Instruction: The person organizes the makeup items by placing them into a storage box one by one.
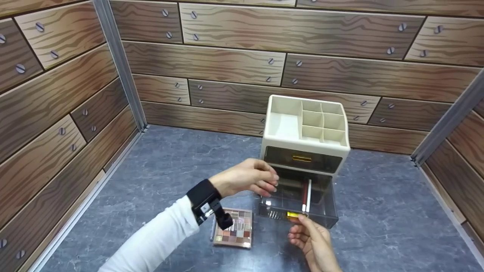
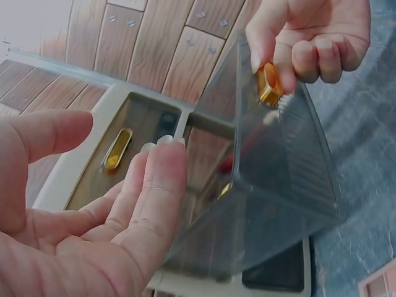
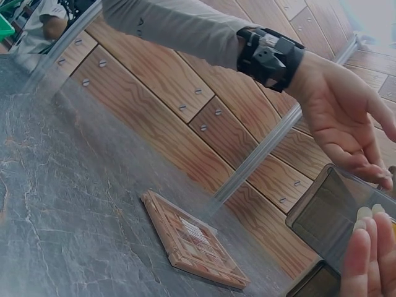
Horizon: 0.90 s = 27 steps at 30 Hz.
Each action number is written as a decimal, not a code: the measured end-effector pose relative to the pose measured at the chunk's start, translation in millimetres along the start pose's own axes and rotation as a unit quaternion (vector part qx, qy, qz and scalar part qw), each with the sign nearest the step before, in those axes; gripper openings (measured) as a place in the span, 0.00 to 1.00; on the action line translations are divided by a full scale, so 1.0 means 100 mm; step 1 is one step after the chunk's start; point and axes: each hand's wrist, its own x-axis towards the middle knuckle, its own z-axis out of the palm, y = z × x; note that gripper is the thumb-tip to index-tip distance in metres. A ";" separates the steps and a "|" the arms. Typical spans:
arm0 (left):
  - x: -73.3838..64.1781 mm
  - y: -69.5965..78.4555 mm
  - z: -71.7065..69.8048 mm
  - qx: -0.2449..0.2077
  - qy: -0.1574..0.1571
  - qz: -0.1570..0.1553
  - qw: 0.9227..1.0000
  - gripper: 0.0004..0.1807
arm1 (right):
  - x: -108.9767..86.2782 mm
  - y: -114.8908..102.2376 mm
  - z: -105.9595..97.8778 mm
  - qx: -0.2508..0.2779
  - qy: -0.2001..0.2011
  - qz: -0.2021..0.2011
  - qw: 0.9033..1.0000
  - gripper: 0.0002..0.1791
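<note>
A cream desktop organizer (image 1: 306,145) has its middle smoky clear drawer (image 1: 327,218) pulled out. My right hand (image 1: 315,241) pinches the gold handle (image 2: 270,84) of that drawer between thumb and forefinger. Inside the drawer lie a slim dark red stick (image 1: 305,190) and a slim white one (image 1: 309,194), side by side; their exact kind cannot be told. My left hand (image 1: 251,176) hovers over the drawer's left side, fingers relaxed and holding nothing. An eyeshadow palette (image 1: 238,228) with many small colour pans lies on the table, left of the drawer and below my left wrist.
Above the pulled-out drawer sits another dark drawer (image 1: 280,155) with a gold handle, pushed in. Several compartments (image 1: 313,119) divide the organizer's top. Wood-patterned walls (image 1: 211,64) and metal corner posts (image 1: 123,68) enclose the grey marbled table (image 1: 181,151).
</note>
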 end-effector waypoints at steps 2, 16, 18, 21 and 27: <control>-0.04 -0.03 -0.06 0.004 0.007 0.000 1.000 0.16 | 0.00 0.00 -0.01 0.003 -0.010 -0.004 1.000 0.20; -0.39 -0.63 -0.51 0.105 0.127 -0.052 0.985 0.22 | -0.01 0.02 0.04 -0.002 0.001 0.000 1.000 0.19; -0.43 -0.75 -0.55 0.116 0.151 -0.059 0.980 0.22 | -0.01 0.02 0.05 -0.004 0.008 0.003 1.000 0.18; -0.46 -0.91 -0.60 0.135 0.178 -0.060 0.973 0.22 | -0.02 0.01 0.06 -0.005 0.021 0.009 1.000 0.18; -0.49 -1.14 -0.62 0.201 0.208 -0.065 0.955 0.20 | -0.03 0.00 0.04 0.000 0.013 0.002 1.000 0.18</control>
